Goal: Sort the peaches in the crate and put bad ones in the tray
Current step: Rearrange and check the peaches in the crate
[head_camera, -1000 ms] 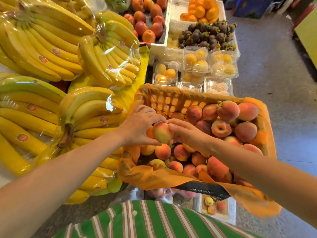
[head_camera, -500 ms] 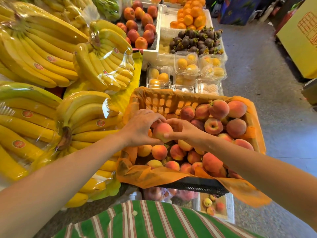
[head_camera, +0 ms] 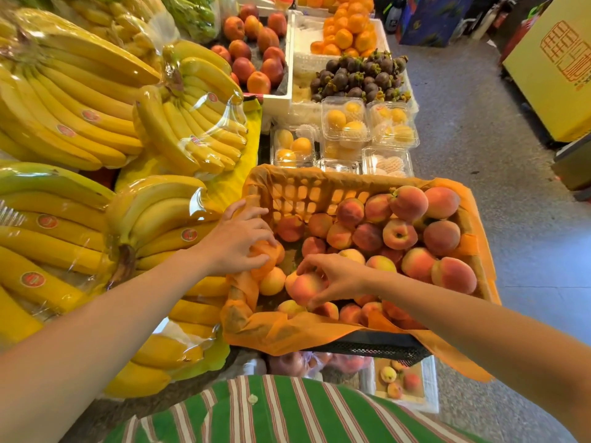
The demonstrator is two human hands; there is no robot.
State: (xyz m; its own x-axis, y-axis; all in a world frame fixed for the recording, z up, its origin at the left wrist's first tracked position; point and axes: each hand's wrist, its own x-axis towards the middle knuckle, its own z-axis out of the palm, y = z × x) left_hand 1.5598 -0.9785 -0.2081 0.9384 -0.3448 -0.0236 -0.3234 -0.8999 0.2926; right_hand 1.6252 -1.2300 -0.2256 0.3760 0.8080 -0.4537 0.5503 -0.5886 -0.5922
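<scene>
My right hand (head_camera: 335,276) has fingers and thumb clamped round one peach (head_camera: 303,287) in the near left part of the crate (head_camera: 319,179). My left hand (head_camera: 236,241) curls over an orange bulge (head_camera: 267,255) at the crate's left wall; I cannot tell whether it grips fruit or liner (head_camera: 287,330). The tray (head_camera: 430,388) sits below the crate's near edge.

Red oval stickers (head_camera: 47,220) on the bananas (head_camera: 73,87), lettering too small to read, red seal-style characters (head_camera: 564,55) on the yellow box (head_camera: 550,100), illegible
</scene>
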